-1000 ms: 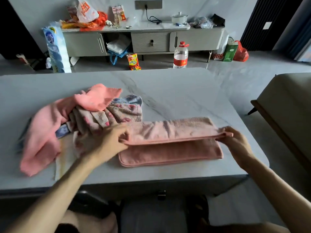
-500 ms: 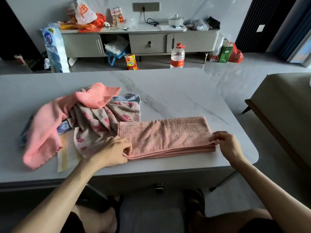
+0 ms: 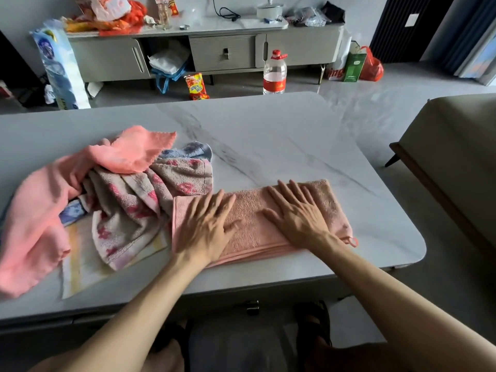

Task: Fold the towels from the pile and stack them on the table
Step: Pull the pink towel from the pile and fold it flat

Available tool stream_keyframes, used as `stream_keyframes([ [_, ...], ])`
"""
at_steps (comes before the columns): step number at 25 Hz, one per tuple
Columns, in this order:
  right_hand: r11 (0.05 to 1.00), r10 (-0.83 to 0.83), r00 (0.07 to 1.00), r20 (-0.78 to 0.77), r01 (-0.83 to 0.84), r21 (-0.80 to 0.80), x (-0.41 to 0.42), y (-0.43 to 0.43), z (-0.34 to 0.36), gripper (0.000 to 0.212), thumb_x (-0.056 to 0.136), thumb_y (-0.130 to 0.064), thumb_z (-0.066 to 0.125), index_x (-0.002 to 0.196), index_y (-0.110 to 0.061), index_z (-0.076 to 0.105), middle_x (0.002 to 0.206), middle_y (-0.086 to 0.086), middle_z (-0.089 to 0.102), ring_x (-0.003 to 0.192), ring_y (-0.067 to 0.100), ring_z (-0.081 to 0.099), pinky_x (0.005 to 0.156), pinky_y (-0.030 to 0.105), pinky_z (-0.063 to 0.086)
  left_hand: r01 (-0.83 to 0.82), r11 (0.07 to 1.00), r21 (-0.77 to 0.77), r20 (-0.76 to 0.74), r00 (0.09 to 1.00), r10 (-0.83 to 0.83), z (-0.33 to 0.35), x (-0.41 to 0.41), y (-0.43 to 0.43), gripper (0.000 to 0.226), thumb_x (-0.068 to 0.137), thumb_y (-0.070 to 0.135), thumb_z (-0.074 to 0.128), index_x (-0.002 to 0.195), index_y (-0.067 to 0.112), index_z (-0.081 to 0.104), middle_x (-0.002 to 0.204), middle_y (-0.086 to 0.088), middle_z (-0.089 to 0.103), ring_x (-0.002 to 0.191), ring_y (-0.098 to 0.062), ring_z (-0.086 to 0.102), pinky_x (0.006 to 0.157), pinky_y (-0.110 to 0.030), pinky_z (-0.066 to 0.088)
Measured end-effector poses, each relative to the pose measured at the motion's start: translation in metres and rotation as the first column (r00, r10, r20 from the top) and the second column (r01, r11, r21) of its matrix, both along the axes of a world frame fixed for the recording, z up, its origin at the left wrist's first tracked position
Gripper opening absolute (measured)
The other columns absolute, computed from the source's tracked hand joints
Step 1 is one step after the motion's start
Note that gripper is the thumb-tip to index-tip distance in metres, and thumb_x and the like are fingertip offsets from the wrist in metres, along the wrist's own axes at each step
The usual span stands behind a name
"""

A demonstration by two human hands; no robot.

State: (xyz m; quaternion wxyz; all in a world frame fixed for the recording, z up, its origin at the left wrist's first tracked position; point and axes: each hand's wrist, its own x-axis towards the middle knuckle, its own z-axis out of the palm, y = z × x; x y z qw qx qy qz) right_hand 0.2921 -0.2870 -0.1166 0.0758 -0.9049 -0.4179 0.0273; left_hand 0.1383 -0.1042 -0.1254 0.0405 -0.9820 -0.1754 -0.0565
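A dusty-pink towel [image 3: 253, 210], folded into a long strip, lies near the front edge of the grey marble table [image 3: 281, 135]. My left hand [image 3: 205, 226] presses flat on its left half, fingers spread. My right hand [image 3: 298, 213] lies flat on its right half, fingers apart. Neither hand holds anything. To the left sits the loose pile: a bright pink towel [image 3: 40, 210] draped over a grey floral towel [image 3: 139, 205], with a blue patterned one [image 3: 193, 150] and a pale yellow-striped one [image 3: 80, 259] partly hidden beneath.
A beige chair [image 3: 456, 146] stands right of the table. Beyond the table's far edge are a water bottle [image 3: 274, 72], a snack bag [image 3: 197, 87], a tall blue package [image 3: 60, 65] and a cluttered grey sideboard [image 3: 214, 47].
The top layer of the dusty-pink towel was laid down onto the lower one. Both hands let go of its ends and moved inward to lie flat on it.
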Motion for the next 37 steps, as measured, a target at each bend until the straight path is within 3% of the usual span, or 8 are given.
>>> stream_keyframes([
  [10, 0.870, -0.472, 0.877, -0.095, 0.480, 0.113, 0.018, -0.047, 0.005, 0.083, 0.090, -0.068, 0.036, 0.149, -0.011, 0.026, 0.148, 0.017, 0.037, 0.135, 0.035, 0.034, 0.110, 0.044, 0.028, -0.134, 0.986, -0.100, 0.121, 0.982, 0.146, -0.002, -0.015, 0.038, 0.084, 0.089, 0.073, 0.010, 0.139, 0.017, 0.047, 0.138, -0.013, 0.054, 0.126, -0.033, 0.049, 0.108, -0.049, 0.031],
  [14, 0.736, -0.580, 0.701, -0.416, 0.669, 0.102, 0.042, -0.056, 0.026, 0.049, 0.082, -0.054, 0.061, 0.101, -0.010, 0.063, 0.103, 0.015, 0.067, 0.101, 0.035, 0.061, 0.076, 0.037, 0.043, -0.219, 0.955, -0.199, 0.186, 0.949, 0.256, 0.013, 0.003, 0.058, 0.048, 0.091, 0.053, 0.043, 0.113, 0.014, 0.061, 0.114, -0.015, 0.064, 0.103, -0.034, 0.058, 0.097, -0.048, 0.040],
  [17, 0.720, -0.537, 0.663, -0.521, 0.682, 0.126, 0.039, -0.064, 0.034, 0.040, 0.077, -0.051, 0.067, 0.075, -0.011, 0.065, 0.079, 0.009, 0.066, 0.085, 0.033, 0.063, 0.062, 0.033, 0.040, -0.243, 0.964, -0.109, 0.218, 0.940, 0.261, 0.022, 0.006, 0.045, 0.031, 0.089, 0.036, 0.058, 0.111, 0.014, 0.063, 0.115, -0.014, 0.062, 0.105, -0.035, 0.055, 0.095, -0.049, 0.039],
  [21, 0.739, -0.489, 0.702, -0.518, 0.649, 0.182, 0.040, -0.076, 0.040, 0.037, 0.076, -0.049, 0.067, 0.081, -0.013, 0.065, 0.084, 0.008, 0.067, 0.083, 0.030, 0.063, 0.069, 0.037, 0.048, 0.201, 0.942, -0.268, 0.079, 0.979, -0.187, 0.032, 0.025, -0.014, 0.090, 0.081, 0.074, 0.035, 0.147, 0.014, 0.035, 0.156, -0.011, 0.031, 0.143, -0.030, 0.026, 0.117, -0.046, 0.022],
  [24, 0.678, -0.435, 0.652, -0.621, 0.691, 0.251, 0.042, -0.092, 0.057, 0.033, 0.072, -0.042, 0.074, 0.081, -0.012, 0.065, 0.082, 0.007, 0.068, 0.081, 0.027, 0.064, 0.068, 0.037, 0.049, 0.148, 0.875, -0.461, -0.238, 0.929, -0.283, 0.040, 0.054, -0.050, 0.112, 0.073, 0.082, 0.043, 0.156, 0.017, 0.006, 0.165, -0.003, 0.000, 0.151, -0.020, -0.005, 0.122, -0.041, -0.003],
  [30, 0.581, -0.183, 0.462, -0.868, 0.763, 0.283, 0.032, -0.090, 0.127, 0.019, 0.079, -0.016, 0.069, 0.092, -0.003, 0.070, 0.092, 0.021, 0.073, 0.078, 0.031, 0.069, 0.079, 0.041, 0.057, 0.202, 0.933, -0.297, -0.261, 0.923, -0.283, 0.036, 0.073, -0.085, 0.111, 0.077, 0.082, 0.039, 0.154, 0.016, -0.007, 0.164, -0.005, -0.005, 0.151, -0.026, -0.006, 0.122, -0.044, 0.000],
  [34, 0.654, 0.090, 0.431, -0.898, 0.654, 0.379, -0.005, -0.042, 0.152, 0.026, 0.085, -0.002, 0.061, 0.110, 0.005, 0.063, 0.087, 0.018, 0.066, 0.073, 0.023, 0.064, 0.064, 0.028, 0.052, 0.250, 0.844, -0.475, 0.023, 0.962, -0.273, 0.049, 0.054, -0.063, 0.087, 0.082, 0.061, 0.058, 0.150, 0.015, 0.029, 0.151, -0.008, 0.035, 0.143, -0.028, 0.026, 0.118, -0.033, 0.015],
  [37, 0.765, 0.134, 0.452, -0.882, 0.519, 0.382, -0.039, 0.013, 0.144, 0.027, 0.080, -0.011, 0.069, 0.106, -0.008, 0.062, 0.087, 0.012, 0.065, 0.077, 0.020, 0.062, 0.071, 0.032, 0.050, 0.094, 0.512, -0.854, 0.264, 0.926, 0.270, 0.047, 0.020, -0.009, 0.019, 0.087, 0.020, 0.068, 0.105, 0.016, 0.065, 0.100, -0.002, 0.065, 0.093, -0.019, 0.061, 0.080, -0.025, 0.046],
])
